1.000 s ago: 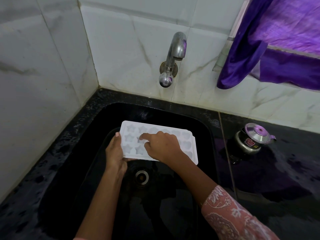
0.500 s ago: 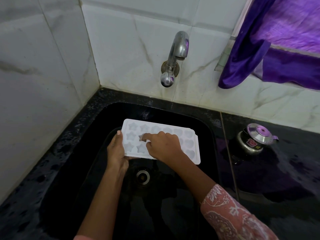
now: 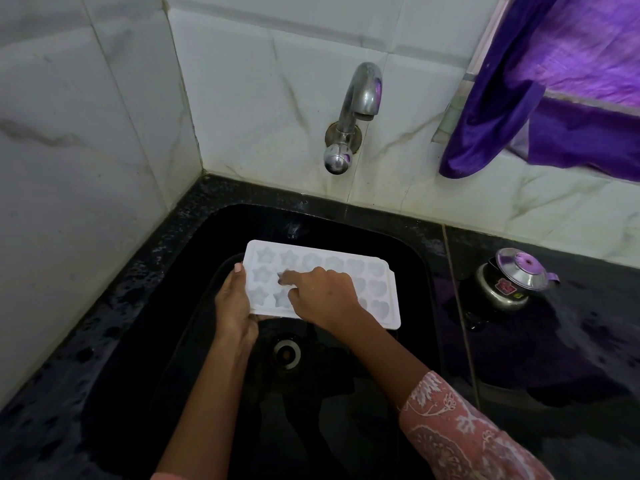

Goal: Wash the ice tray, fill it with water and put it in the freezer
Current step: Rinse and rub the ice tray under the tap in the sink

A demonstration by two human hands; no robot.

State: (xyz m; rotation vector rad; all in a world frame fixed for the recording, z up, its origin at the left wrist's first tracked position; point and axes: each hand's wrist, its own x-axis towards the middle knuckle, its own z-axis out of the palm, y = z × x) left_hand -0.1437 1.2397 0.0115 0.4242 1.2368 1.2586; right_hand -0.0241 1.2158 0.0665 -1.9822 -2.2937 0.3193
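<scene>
— Hands first: how were they found to be set?
— They were kept apart in their work, though both were on the ice tray (image 3: pixel 379 289). The left hand (image 3: pixel 235 306) was clamped on the tray's left end, with the thumb laid over the rim and the fingers tucked beneath. The right hand (image 3: pixel 322 296) was laid across the top, and its fingertips (image 3: pixel 284 277) were pressed into one of the star-shaped cups. Nothing was gripped by it.
— And where was the tray held?
— It was held roughly level, cups upward, over the black sink (image 3: pixel 410 258), on the far side of the drain (image 3: pixel 286 353) and short of the tap (image 3: pixel 360 98). It did not seem to be rested on the sink floor.
— Why there?
— Very likely so that rinse water would be caught by the basin and the counter (image 3: pixel 571 358) would be spared. One end was steadied so that the cups could be rubbed one at a time without the tray being tipped. Washing was judged to be in hand, and filling had not been begun.
— Was water seen to be running?
— No stream could be made out below the spout.
— How were the arms posed?
— Both forearms were reached forward over the basin. The right, in a patterned pink sleeve (image 3: pixel 460 431), was angled in from the right, with the wrist bent down onto the tray.
</scene>
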